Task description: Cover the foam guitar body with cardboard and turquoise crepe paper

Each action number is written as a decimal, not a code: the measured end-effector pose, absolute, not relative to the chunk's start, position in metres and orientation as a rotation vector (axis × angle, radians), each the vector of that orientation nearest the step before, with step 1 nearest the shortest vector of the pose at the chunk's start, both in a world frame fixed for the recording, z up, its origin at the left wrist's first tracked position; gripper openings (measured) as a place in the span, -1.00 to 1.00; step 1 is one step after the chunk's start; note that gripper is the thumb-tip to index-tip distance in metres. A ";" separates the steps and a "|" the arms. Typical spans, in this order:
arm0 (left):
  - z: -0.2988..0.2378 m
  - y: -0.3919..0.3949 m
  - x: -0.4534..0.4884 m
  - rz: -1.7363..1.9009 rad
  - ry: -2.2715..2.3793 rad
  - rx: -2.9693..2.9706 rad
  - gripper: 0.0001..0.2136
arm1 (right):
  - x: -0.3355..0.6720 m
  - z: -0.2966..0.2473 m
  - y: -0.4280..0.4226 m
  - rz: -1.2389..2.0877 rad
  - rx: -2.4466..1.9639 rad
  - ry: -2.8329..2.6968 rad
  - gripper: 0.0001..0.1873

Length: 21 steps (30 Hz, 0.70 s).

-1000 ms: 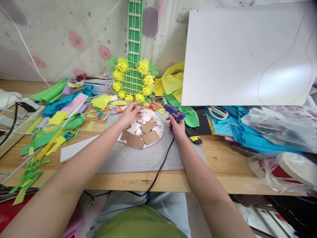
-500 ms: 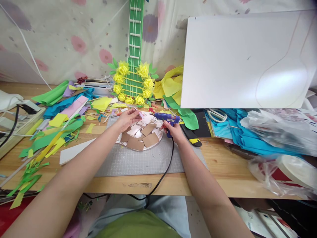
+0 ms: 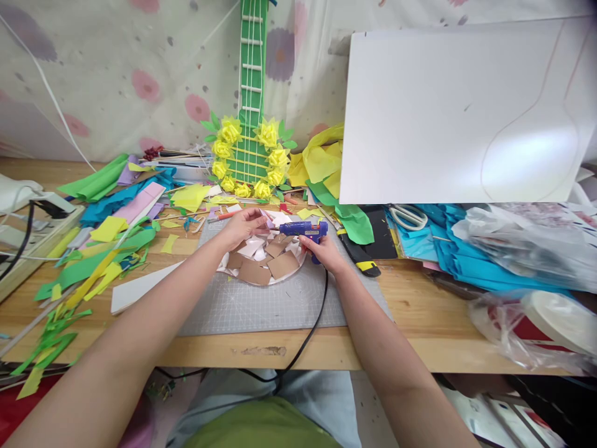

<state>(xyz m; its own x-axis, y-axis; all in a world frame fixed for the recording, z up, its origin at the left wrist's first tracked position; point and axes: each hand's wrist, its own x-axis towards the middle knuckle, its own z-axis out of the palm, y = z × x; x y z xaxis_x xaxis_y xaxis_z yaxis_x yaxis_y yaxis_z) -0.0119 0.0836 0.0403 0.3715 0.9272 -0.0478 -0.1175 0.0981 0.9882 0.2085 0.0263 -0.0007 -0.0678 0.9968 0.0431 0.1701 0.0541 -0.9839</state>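
head-worn view | facing forward, down onto hands (image 3: 242, 227) (image 3: 326, 252) | worktop (image 3: 415, 323) near | patterned sheet (image 3: 107, 74) beyond

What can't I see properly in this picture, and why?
All in the head view:
- The handle of the glue gun: mostly covered by the right hand.
- Whether glue is coming out: too small to tell.
- The pale scrap in the left hand: too small to make out its shape.
- The top of the green guitar: cut off by the top edge.
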 end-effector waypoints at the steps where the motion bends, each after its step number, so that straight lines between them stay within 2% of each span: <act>1: 0.040 0.084 -0.012 0.933 0.863 1.225 -0.64 | 0.208 0.000 0.026 1.127 -1.268 -1.422 -0.56; 12: 0.044 0.084 -0.010 0.908 0.884 1.274 -0.60 | 0.207 0.007 0.023 1.091 -1.349 -1.325 -0.59; 21: 0.044 0.084 -0.009 0.776 0.899 1.325 -0.55 | 0.204 0.009 0.022 1.040 -1.305 -1.327 -0.52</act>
<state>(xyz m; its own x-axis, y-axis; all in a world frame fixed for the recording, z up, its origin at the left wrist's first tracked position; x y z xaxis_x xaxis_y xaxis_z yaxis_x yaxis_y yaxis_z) -0.0093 0.0839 0.0443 0.4625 0.8807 -0.1027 0.0276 0.1014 0.9945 0.2043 0.0223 0.0087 0.0416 0.9967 0.0696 0.1707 0.0615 -0.9834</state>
